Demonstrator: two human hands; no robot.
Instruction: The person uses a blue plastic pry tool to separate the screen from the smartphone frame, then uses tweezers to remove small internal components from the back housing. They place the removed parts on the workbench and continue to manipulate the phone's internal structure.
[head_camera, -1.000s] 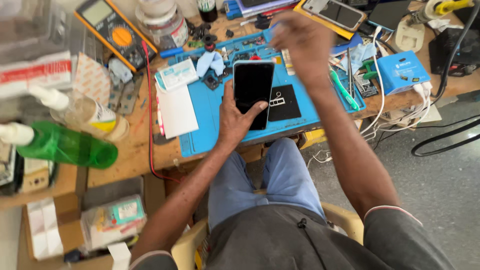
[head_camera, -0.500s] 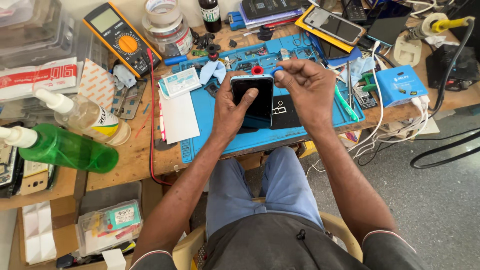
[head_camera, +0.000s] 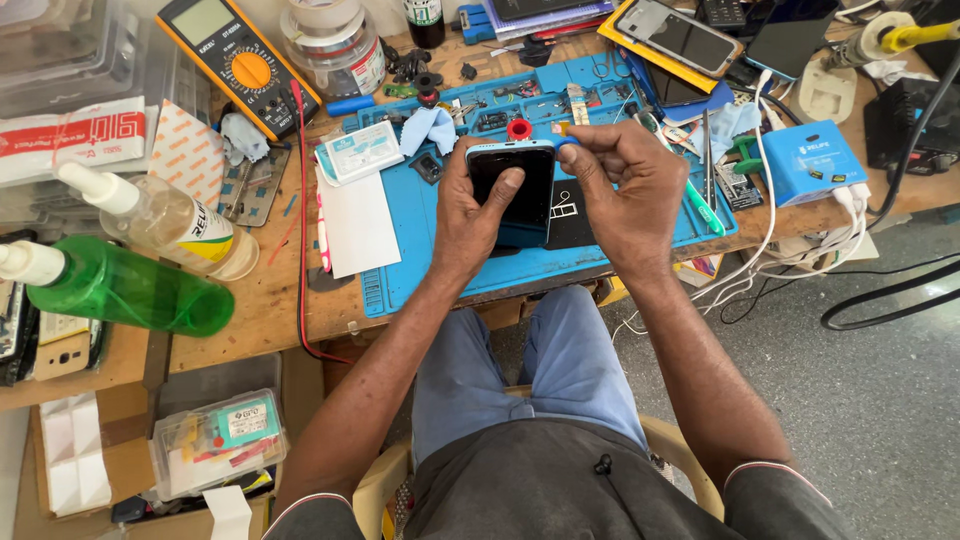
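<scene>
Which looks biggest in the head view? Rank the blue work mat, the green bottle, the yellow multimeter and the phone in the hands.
1. blue work mat, by far the largest.
2. green bottle.
3. yellow multimeter.
4. phone, partly covered by the left hand.
Bottle and multimeter look close; the bottle lies nearer the camera, so that order is unsure.

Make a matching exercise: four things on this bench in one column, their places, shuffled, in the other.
Things:
1. black-screened smartphone
2. green plastic spray bottle
3. yellow digital multimeter
4. small blue box

Places:
A. far left edge of the bench, lying on its side
B. right of the blue work mat
C. held in the left hand
D. top left, beside the tape roll

Pairs: 1-C, 2-A, 3-D, 4-B
</scene>
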